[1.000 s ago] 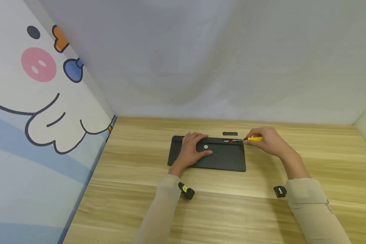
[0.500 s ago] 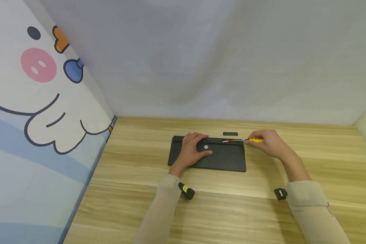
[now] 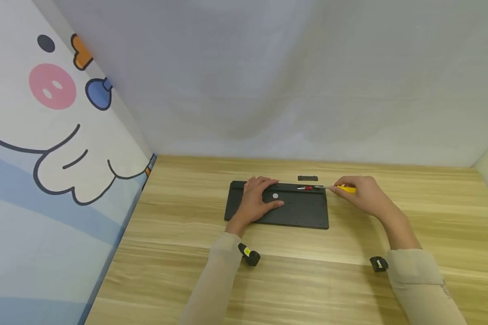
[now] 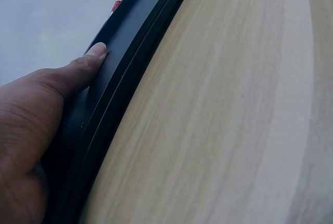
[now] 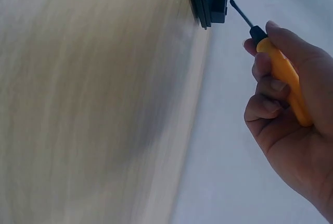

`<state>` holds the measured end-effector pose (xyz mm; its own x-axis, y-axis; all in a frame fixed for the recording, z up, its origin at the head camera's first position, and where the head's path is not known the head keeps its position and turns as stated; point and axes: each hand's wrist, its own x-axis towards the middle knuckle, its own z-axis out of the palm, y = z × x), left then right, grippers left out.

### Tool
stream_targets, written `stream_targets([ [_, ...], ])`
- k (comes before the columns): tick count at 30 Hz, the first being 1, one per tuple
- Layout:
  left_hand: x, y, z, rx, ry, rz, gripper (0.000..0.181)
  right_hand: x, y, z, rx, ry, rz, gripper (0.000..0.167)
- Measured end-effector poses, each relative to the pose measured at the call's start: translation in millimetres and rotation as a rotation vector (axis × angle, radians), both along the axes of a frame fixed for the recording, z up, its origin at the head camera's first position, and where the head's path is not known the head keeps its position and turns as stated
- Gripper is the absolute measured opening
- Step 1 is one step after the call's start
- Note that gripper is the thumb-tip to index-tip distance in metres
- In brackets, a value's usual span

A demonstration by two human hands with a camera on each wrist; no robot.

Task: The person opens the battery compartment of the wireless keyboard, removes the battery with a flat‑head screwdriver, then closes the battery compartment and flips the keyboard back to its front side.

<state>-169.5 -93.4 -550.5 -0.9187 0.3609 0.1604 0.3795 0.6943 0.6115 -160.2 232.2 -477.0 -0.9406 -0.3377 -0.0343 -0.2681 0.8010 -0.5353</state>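
Observation:
A black keyboard [image 3: 297, 212] lies with its underside up, a white round spot near its middle. My left hand [image 3: 253, 201] rests on its left half, fingers spread; in the left wrist view the thumb [image 4: 86, 67] presses on its surface. The right hand [image 3: 363, 194] grips a screwdriver by its yellow handle [image 5: 285, 75], with the metal shaft [image 5: 242, 13] pointing at the keyboard's far right part. A red and silver battery [image 3: 307, 188] shows in the slot there. Just beyond the far edge lies a small black cover [image 3: 307, 178].
The wooden table [image 3: 309, 280] runs back to a pale wall [image 3: 268, 90]. On the left stands a panel [image 3: 12, 194] with cartoon drawings. Black wrist devices sit at the left cuff [image 3: 249, 255] and the right cuff [image 3: 379, 264].
My right hand has drawn back to the right and slightly nearer, taking the screwdriver tip off the battery. The left hand has stayed on the keyboard.

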Motion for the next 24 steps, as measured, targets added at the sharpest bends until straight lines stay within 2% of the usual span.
stream_targets([
  [6,0.9,-0.9,-0.8,0.002,0.009,-0.005,0.065,1.3,-1.6,5.4,-0.003,-0.011,0.024,0.024],
  [14,3.4,-1.2,0.4,0.005,-0.003,-0.014,0.066,-2.4,-5.5,3.4,0.0,0.012,0.066,0.02],
  [24,2.4,-1.8,2.5,0.002,-0.013,-0.013,0.066,-5.6,-3.2,1.0,-0.041,-0.016,0.049,0.02],
])
